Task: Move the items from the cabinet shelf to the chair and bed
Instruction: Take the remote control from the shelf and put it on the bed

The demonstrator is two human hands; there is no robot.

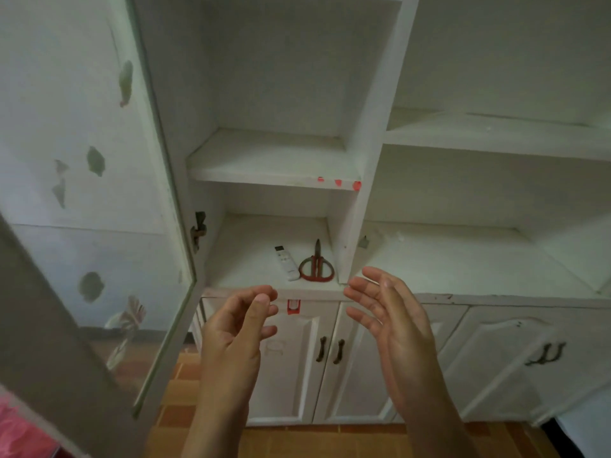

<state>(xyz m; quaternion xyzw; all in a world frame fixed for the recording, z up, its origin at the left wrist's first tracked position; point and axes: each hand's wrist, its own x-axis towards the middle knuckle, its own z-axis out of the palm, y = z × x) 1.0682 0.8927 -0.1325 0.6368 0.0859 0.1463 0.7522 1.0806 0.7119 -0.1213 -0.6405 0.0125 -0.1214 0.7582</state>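
I think I'm at the reaching step — my left grip [238, 320] and right grip [391, 314] are loose and empty, and the remote [287, 263] and scissors [316, 266] lie on the shelf [251, 256] just beyond them, to grab next.

No readable text, remote [287, 263] markings too small

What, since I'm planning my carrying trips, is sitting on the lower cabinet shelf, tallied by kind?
Remote control: 1
Scissors: 1
Total: 2
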